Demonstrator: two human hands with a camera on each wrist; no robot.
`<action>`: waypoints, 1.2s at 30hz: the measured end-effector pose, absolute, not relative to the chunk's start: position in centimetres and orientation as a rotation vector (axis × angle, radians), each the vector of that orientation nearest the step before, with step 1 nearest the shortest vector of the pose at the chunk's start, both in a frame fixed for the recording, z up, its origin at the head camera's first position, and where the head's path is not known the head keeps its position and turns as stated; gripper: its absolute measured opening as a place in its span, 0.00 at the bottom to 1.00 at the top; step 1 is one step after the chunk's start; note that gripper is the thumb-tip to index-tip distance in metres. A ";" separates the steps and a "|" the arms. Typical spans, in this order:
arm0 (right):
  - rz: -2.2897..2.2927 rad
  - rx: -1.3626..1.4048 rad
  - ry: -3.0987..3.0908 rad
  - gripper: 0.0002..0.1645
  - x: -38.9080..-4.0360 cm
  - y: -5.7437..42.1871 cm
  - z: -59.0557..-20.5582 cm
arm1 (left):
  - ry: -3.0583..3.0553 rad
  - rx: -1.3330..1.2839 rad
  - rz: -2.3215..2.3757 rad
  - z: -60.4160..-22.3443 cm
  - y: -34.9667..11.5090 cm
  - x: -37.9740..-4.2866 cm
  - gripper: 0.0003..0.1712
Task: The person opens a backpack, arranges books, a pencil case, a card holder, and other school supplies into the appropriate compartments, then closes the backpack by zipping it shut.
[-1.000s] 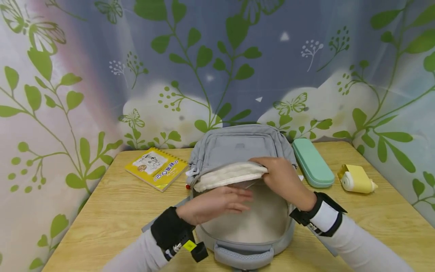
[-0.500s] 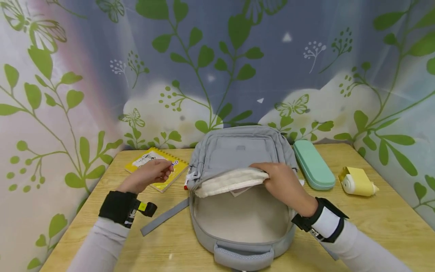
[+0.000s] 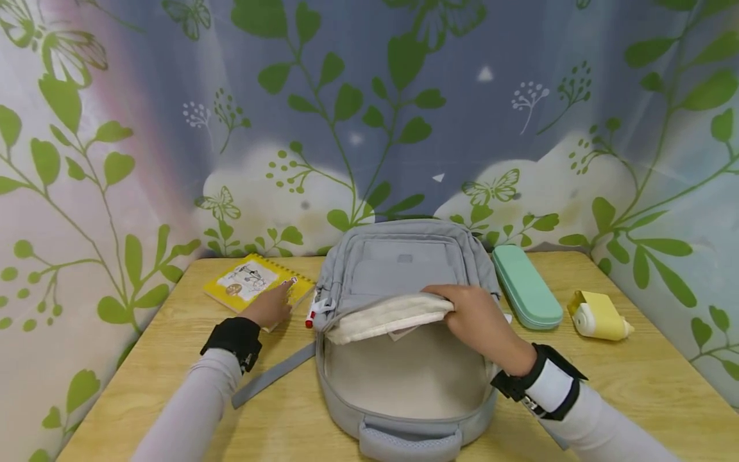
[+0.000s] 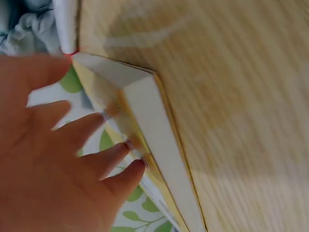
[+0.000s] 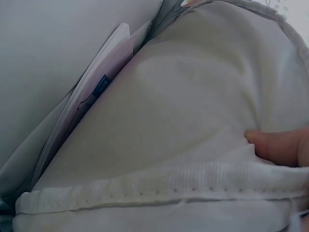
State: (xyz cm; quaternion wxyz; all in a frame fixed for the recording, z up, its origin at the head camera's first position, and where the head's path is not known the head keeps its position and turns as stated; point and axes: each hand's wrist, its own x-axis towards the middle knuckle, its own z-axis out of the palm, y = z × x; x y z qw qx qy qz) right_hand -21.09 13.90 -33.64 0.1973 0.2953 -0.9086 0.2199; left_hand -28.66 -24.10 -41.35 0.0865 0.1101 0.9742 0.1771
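Beside bag [image 3: 404,263], L hand [image 3: 269,308], fingers apart, is at book [image 3: 245,280] (prob. light, stiff; grip edges [image 4: 157,123]), R hand [image 3: 482,324] pinching flap [image 3: 392,317].

In my head view the backpack [image 3: 407,266] lay at lower centre on the worktop [image 3: 173,372], papers [image 5: 94,77] inside; I saw the notebook [image 3: 248,282] left of it, the pencil case [image 3: 526,287] just right, a gadget [image 3: 605,316] farther right, the backdrop [image 3: 369,96] behind.

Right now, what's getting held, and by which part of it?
The right hand grips the gray backpack's raised flap by its pale edge. The left hand holds nothing: its spread fingers are at the yellow notebook.
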 end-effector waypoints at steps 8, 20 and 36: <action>0.630 0.822 -2.555 0.27 -21.0 13.9 -33.6 | 2.862 0.451 0.301 -41.0 -24.6 -26.9 0.36; 0.624 0.830 -2.534 0.28 -21.2 13.8 -33.5 | 3.087 0.265 0.089 -41.9 -26.7 -21.1 0.48; 0.653 0.840 -2.550 0.28 -20.6 14.1 -34.7 | 2.990 -0.414 0.080 -42.7 -22.1 -22.7 0.61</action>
